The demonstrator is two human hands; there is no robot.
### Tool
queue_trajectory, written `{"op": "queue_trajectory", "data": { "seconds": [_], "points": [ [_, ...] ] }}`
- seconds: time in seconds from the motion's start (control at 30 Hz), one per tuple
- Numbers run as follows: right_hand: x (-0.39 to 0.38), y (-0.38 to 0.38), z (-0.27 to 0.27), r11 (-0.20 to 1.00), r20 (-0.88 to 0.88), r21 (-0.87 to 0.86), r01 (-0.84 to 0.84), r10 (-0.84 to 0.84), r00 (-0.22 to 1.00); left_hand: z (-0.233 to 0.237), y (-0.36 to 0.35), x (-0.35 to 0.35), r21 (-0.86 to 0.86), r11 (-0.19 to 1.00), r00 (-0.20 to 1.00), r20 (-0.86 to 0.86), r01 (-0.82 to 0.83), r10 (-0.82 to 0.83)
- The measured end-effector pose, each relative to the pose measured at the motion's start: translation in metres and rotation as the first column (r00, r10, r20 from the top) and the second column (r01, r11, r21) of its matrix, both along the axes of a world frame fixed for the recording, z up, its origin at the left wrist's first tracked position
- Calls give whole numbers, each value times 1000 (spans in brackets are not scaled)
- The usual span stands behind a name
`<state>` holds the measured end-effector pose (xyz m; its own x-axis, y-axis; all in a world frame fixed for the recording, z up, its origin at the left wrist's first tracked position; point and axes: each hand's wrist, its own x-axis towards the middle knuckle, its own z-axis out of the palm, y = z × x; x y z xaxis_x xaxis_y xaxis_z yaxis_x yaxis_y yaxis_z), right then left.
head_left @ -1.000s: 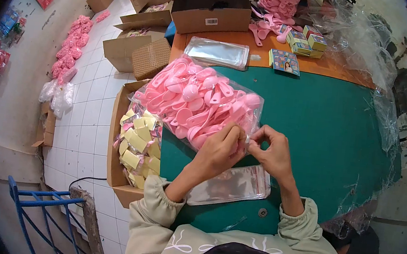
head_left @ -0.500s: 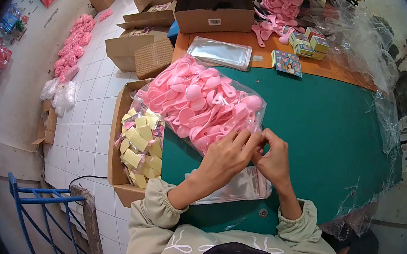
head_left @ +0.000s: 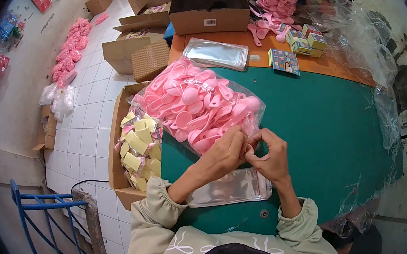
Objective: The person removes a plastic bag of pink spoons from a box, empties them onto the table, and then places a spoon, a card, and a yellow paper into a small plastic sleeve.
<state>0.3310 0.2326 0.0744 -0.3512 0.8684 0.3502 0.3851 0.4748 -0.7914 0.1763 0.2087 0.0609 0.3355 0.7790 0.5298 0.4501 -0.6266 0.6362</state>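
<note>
A big clear plastic bag (head_left: 257,114) full of pink spoons (head_left: 189,95) lies on the green table top (head_left: 323,135). At its near right end, my left hand (head_left: 231,149) and my right hand (head_left: 271,157) meet with fingertips pinched together, seemingly on the bag's plastic edge. The right thumb and forefinger curve into a ring. Exactly what sits between the fingertips is hidden. Beneath my wrists, a stack of clear flat plastic sleeves (head_left: 229,187) rests near the table's front edge.
Left of the table stands an open carton (head_left: 116,152) of packets with yellow cards (head_left: 136,142). At the back are more clear sleeves (head_left: 215,53), a brown box (head_left: 210,20), small card stacks (head_left: 284,62) and loose pink spoons (head_left: 262,29). A blue metal frame (head_left: 44,204) stands lower left.
Both hands have shifted slightly and their fingertips are closer together, with the right thumb and forefinger now rounded into a ring. The view has tilted a little; the bag stays put.
</note>
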Motion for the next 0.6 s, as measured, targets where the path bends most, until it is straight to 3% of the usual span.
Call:
{"op": "queue_trajectory", "data": {
  "seconds": [0.1,0.2,0.3,0.6],
  "points": [
    [-1,1,-1,998,-38,-56,-19,16,999,-7,2,-3,9,1000,998,66,2,-3],
    [-2,3,-4,999,-71,-29,-39,37,997,-6,2,-8,-76,996,990,133,46,-36],
    [-2,2,-4,998,-85,-3,-55,54,995,-8,5,-11,-51,996,986,154,66,-57],
    [-3,-6,5,974,-107,-225,-35,11,994,8,-5,-5,34,998,998,30,-51,50]
  ]
}}
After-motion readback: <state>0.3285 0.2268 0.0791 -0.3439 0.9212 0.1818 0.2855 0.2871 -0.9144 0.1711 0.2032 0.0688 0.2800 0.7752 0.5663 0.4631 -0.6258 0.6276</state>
